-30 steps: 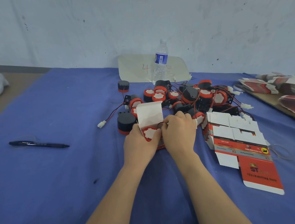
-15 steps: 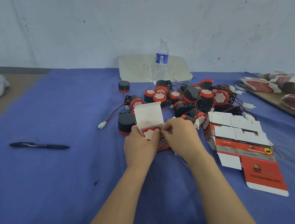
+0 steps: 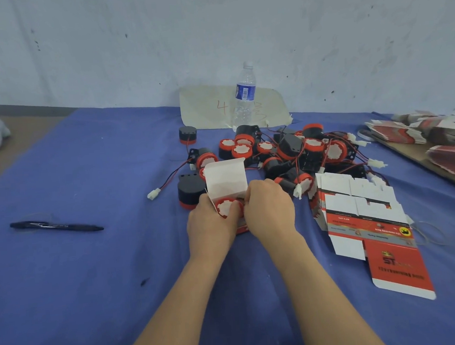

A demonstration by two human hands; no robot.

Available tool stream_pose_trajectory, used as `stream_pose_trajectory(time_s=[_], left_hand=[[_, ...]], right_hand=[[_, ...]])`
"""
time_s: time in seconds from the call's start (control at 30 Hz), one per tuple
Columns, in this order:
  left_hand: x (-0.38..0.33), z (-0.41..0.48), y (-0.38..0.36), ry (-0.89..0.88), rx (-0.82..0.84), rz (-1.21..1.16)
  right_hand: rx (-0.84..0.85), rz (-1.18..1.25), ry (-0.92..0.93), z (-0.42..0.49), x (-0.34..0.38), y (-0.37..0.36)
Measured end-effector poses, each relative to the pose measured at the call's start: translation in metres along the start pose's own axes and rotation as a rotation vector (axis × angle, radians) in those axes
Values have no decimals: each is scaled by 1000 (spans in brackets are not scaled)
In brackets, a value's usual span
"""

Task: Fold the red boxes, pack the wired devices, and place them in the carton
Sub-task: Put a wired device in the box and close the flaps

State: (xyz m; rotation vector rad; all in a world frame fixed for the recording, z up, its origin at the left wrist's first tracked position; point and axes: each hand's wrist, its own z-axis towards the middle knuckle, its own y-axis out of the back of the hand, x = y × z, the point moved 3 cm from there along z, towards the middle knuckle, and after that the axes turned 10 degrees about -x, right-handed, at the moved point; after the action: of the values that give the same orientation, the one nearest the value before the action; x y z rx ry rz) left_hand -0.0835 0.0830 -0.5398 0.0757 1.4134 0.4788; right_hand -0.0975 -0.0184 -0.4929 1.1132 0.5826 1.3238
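A small red box (image 3: 225,182) stands open on the blue cloth, its white lid flap upright. Inside it sits a wired device (image 3: 227,207) with a red rim and white face. My left hand (image 3: 210,225) grips the box's left side. My right hand (image 3: 270,209) curls round the box's right side, fingertips at the opening beside the device. Behind the box lies a pile of black-and-red wired devices (image 3: 290,151). A stack of flat red-and-white box blanks (image 3: 366,221) lies to the right. No carton is in view.
A water bottle (image 3: 244,94) stands on a paper sheet (image 3: 210,108) by the wall. A black pen (image 3: 56,226) lies at the left. More flat box blanks (image 3: 435,134) lie on a board at the far right. A white connector (image 3: 154,193) on red-black wires lies left of the pile.
The device has sunk deeper into the box. My right hand shifted slightly, staying at the box's opening; the left hand keeps its grip.
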Motion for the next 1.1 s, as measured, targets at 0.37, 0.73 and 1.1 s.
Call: stream_pose_trajectory(time_s=[0.37, 0.73, 1.1], left_hand=[[1, 1, 0, -21, 0, 23], [3, 2, 2, -4, -1, 36], [2, 3, 0, -12, 8, 53]], right_hand=[[150, 413, 39, 0, -27, 8], [271, 476, 138, 0, -42, 14], [310, 482, 153, -2, -41, 9]])
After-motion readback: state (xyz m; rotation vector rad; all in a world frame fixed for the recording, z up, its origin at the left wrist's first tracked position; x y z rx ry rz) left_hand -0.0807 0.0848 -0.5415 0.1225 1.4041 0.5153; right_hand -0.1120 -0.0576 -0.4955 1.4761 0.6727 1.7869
